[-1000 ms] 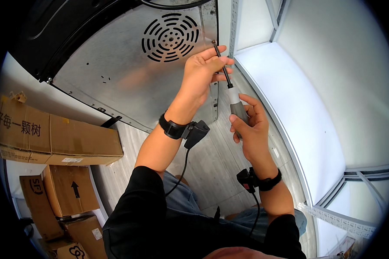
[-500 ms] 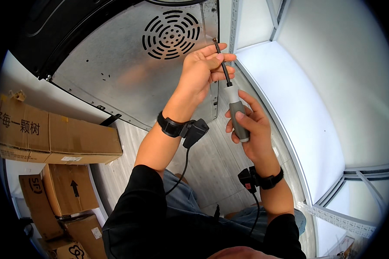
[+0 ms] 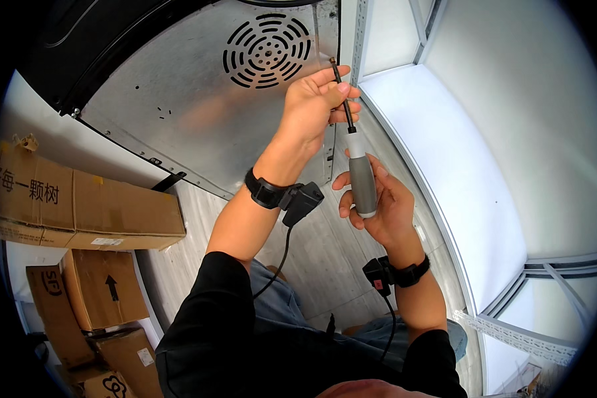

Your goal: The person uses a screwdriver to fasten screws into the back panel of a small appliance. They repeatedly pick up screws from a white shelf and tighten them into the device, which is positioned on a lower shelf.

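A screwdriver (image 3: 362, 179) with a grey handle, a pale collar and a dark shaft points up and away, its tip near the right edge of a metal panel (image 3: 199, 132). My left hand (image 3: 312, 106) pinches the shaft below the tip between thumb and fingers. At the tip sits a small brownish piece, perhaps a screw head, too small to tell. My right hand (image 3: 391, 205) cradles the handle from the right with loosely curled fingers, the thumb no longer lying across its front. Round slotted vents (image 3: 268, 53) mark the panel's upper part.
Cardboard boxes (image 3: 106, 205) stand stacked at the left. A white shelf unit (image 3: 444, 159) with a metal edge runs along the right. Wrist straps with small black devices (image 3: 304, 202) trail cables along both forearms. Pale wood-look floor (image 3: 318, 265) lies below.
My right fingers have loosened and shifted around the handle, with the thumb moving off its front. The handle now stands more upright. My left hand keeps its pinch on the shaft.
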{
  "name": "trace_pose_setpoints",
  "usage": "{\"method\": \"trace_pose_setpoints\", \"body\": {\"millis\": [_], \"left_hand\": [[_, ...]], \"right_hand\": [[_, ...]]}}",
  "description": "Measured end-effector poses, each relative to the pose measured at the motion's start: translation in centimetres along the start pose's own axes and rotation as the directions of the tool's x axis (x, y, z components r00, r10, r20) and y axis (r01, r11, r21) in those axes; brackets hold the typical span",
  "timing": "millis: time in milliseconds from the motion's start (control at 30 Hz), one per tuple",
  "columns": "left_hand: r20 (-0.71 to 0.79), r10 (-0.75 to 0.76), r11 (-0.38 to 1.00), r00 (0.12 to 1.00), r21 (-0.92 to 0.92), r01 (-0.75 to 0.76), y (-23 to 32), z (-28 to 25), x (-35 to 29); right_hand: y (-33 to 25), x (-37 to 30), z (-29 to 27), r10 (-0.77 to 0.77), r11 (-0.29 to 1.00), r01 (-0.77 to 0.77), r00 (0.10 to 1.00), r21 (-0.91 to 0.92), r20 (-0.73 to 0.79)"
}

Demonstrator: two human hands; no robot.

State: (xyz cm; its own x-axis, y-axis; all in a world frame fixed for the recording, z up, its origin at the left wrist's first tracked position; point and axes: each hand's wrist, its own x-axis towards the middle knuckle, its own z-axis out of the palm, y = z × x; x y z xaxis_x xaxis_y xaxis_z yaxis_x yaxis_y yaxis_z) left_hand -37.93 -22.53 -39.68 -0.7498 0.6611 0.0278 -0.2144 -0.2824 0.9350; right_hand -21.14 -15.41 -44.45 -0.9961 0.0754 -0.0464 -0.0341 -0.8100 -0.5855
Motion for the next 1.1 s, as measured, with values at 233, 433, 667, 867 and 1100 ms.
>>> {"method": "trace_pose_setpoints", "body": {"millis": [233, 433, 667, 867, 1100], "left_hand": [[-0.008, 0.019, 1.0, 1.0, 0.003, -0.019, 0.1, 0.6, -0.3], [0.009, 0.093, 0.987, 0.996, 0.132, -0.094, -1.2, 0.2, -0.3], [0.0, 0.038, 0.998, 0.999, 0.055, -0.038, -0.3, 0.4, -0.4], [-0.007, 0.03, 1.0, 1.0, 0.008, -0.03, 0.0, 0.8, -0.5], [-0.003, 0.092, 0.981, 0.996, 0.174, -0.09, -0.9, 0.3, -0.3]], "right_hand": [[1.2, -0.1, 0.3, -0.344, 0.843, 0.171, 0.9, -0.509, -0.267], [1.5, -0.1, 0.5, -0.401, 0.781, 0.209, 0.891, -0.589, -0.216], [0.0, -0.6, -0.2, -0.07, 0.996, 0.067, 0.997, -0.051, -0.04], [0.5, -0.9, 0.2, -0.212, 0.935, 0.125, 0.947, -0.331, -0.242], [1.4, -0.6, 0.2, -0.367, 0.811, 0.2, 0.906, -0.55, -0.212]]}}
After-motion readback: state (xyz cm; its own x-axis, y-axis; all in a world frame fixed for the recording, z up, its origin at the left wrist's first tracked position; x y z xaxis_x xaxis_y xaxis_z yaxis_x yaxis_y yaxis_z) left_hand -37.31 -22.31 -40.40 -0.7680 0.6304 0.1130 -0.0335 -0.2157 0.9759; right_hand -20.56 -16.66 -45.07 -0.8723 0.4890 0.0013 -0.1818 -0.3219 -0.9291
